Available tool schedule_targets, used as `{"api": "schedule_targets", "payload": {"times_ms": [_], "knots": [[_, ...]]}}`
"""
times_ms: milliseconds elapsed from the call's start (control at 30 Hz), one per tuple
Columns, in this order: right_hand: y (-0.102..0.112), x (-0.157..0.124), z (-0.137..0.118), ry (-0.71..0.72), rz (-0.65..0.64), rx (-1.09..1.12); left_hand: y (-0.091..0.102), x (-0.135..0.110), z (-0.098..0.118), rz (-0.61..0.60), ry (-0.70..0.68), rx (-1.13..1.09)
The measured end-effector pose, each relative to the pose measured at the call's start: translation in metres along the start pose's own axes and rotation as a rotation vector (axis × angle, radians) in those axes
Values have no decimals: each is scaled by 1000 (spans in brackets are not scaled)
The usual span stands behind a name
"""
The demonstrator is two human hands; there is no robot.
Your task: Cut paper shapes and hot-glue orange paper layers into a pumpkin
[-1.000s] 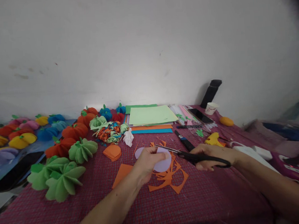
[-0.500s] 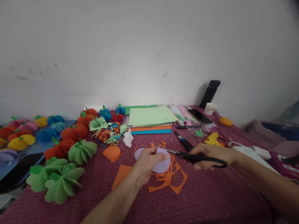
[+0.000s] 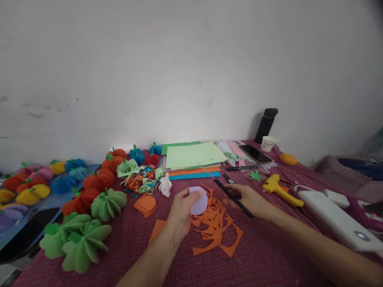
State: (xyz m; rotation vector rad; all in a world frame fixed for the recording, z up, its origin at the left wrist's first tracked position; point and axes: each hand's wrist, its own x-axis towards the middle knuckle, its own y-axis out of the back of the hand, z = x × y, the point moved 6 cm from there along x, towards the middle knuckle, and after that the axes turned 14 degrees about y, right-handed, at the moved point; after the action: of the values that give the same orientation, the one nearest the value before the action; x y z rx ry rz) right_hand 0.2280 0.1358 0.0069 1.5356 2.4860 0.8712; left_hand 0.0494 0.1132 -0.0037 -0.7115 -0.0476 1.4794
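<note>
Left hand (image 3: 180,210): grip pinches lilac paper disc (image 3: 200,205)
Right hand (image 3: 250,200): grip holds black-handled scissors (image 3: 233,198)
Table (image 3: 203,278): orange scraps (image 3: 214,216)

Dim light leaves the wall (image 3: 178,113) palest mid-frame, the right edge blurred.

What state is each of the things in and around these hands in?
Purple paper: rounded edge, pinched in left hand
Scissors: in right hand, open or shut unclear
Orange scraps: loose, heaped
White paper: crumpled
Paper cup: standing
Glue gun: lying down
</note>
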Motion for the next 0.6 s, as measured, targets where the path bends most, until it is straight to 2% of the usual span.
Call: {"api": "schedule_targets", "payload": {"times_ms": [100,233,333,500,600], "knots": [[-4,7,-3,41,74,34,0,-1,3,-3,-29,-29],[-14,13,-5,91,94,154,1,-2,8,-36,-63,-109],[-19,11,-12,65,98,202,2,-2,10,-52,-72,-168],[-29,10,-26,77,71,302,7,1,12,-23,-76,-242],[-33,16,-29,90,119,319,10,3,14,5,-106,-273]]}}
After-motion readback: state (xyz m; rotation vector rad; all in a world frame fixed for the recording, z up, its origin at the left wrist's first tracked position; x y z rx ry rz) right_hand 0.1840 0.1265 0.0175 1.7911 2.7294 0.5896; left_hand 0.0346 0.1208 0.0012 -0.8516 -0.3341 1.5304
